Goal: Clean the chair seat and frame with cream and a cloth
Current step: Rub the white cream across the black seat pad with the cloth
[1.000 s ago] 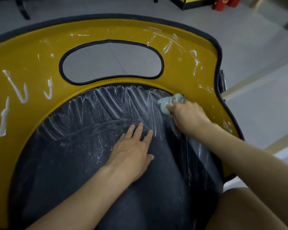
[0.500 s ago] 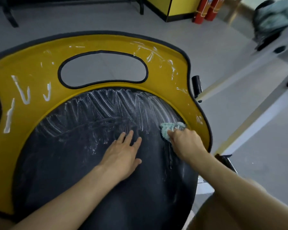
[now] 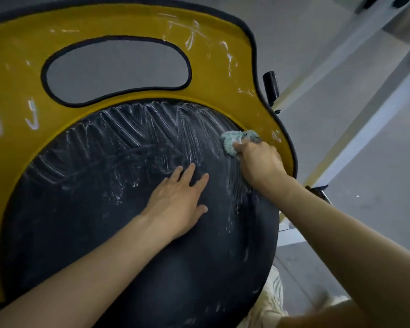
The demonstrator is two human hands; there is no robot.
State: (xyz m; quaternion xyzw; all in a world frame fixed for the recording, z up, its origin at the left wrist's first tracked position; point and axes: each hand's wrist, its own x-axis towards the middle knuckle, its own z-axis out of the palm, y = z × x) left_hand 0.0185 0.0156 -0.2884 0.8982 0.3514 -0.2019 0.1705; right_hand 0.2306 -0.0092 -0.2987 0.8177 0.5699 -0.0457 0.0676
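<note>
Cream (image 3: 152,129) smeared over our black chair seat (image 3: 104,233), our left hand (image 3: 178,202) flat on it with fingers spread, right hand (image 3: 258,162) gripping the cloth (image 3: 232,140) by the yellow frame (image 3: 211,74)

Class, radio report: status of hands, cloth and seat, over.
Left hand flat on seat. Right hand grips cloth at seat's rim. Cream streaks on frame. Nothing obstructing.

No readable text, label or number. Cream streaks (image 3: 32,114) (left edge, on the yellow chair frame (image 3: 211,67)) spell nothing.
</note>
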